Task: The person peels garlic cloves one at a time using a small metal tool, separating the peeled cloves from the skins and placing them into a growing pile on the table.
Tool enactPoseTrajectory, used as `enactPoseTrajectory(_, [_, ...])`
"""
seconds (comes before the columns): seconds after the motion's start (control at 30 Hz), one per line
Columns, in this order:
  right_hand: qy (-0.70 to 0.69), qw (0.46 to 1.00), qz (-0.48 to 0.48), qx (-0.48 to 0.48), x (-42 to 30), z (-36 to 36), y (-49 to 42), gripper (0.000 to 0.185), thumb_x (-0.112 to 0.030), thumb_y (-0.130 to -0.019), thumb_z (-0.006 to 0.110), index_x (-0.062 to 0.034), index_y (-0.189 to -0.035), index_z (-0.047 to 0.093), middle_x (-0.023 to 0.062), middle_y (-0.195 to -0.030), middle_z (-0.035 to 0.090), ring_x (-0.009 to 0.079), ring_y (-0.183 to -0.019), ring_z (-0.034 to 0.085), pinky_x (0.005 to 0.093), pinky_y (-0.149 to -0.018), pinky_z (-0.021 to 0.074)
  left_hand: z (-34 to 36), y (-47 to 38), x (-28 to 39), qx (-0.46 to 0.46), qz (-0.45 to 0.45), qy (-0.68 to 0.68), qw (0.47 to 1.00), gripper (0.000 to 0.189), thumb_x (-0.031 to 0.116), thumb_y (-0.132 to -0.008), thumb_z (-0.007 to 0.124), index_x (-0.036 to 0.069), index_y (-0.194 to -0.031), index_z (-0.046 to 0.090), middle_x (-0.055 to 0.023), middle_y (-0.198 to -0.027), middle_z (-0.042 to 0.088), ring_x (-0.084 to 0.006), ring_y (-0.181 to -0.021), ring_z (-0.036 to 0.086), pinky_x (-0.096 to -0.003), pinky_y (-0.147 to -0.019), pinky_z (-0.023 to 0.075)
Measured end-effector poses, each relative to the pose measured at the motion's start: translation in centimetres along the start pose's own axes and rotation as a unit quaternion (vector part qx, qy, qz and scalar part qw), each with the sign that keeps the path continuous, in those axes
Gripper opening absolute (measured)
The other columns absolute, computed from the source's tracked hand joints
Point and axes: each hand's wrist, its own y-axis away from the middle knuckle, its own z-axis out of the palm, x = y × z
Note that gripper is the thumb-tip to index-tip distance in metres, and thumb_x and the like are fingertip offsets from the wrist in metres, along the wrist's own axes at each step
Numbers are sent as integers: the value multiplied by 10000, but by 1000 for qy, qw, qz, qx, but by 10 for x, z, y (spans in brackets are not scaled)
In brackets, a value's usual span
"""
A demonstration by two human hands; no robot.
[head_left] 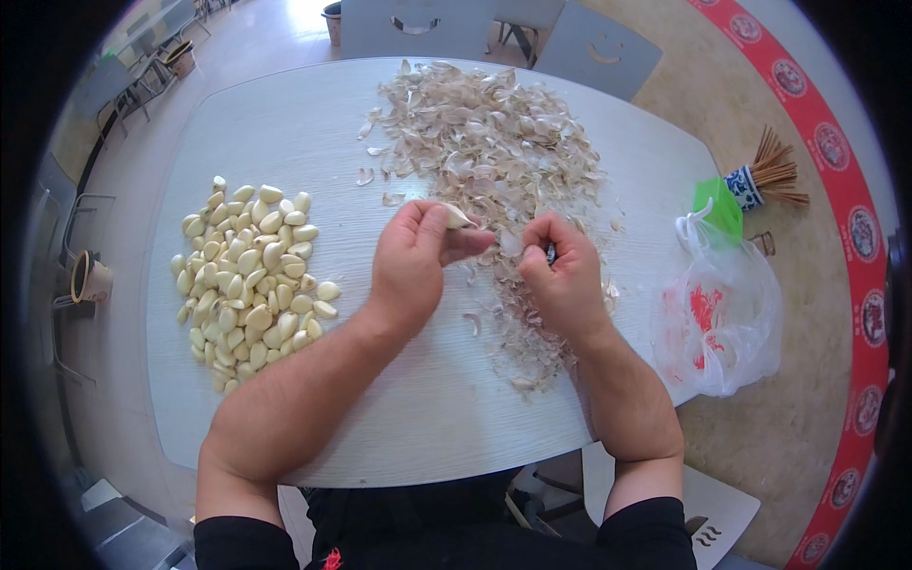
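My left hand [420, 249] pinches a garlic clove [457, 216] between thumb and fingers over the middle of the table. Just to its right, my right hand [561, 267] is closed around a small dark object [551, 253], mostly hidden by the fingers; what it is I cannot tell. A pale piece of garlic skin [510, 243] shows at the right hand's fingertips. Peeled garlic cloves [249, 267] lie in a large pile left of my left forearm. Papery garlic skins [491, 135] are heaped beyond both hands and trail down between my forearms.
On the right of the white table [420, 434] rest a plastic bag [719, 320] with red print, a green box [716, 206] and a blue-and-white holder [743, 189] of wooden chopsticks. Chairs [598, 50] stand past the far edge. Another chair [719, 506] is at the near right.
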Motion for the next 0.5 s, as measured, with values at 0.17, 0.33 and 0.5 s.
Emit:
enactPoseTrajectory(0.17, [5, 999, 34, 35, 10, -8, -10, 140, -145, -862, 616, -16, -904, 584, 14, -702, 551, 97, -642, 496, 279, -584, 424, 0, -1, 9, -16, 28, -41, 999, 160, 111, -993, 520, -43, -1016, 485, -125, -952, 637, -223, -882, 692, -324, -811, 582])
enactPoseTrajectory(0.33, [105, 993, 26, 42, 2, -4, -9, 244, -193, -892, 617, -11, -1043, 555, 44, -762, 594, 159, -667, 561, 312, -622, 458, -4, 0, 6, -22, 56, -104, 993, 159, 52, -932, 603, -41, -1025, 512, -86, -938, 634, -166, -860, 680, -282, -783, 567])
enactPoseTrajectory(0.5, [9, 999, -45, -6, 11, -6, -8, 263, -105, -896, 610, 9, -1127, 556, 86, -856, 607, 184, -744, 594, 308, -692, 494, -3, 3, 6, -41, 59, -213, 975, 172, 19, -883, 645, -5, -1051, 618, -27, -927, 623, -96, -810, 628, -233, -738, 516])
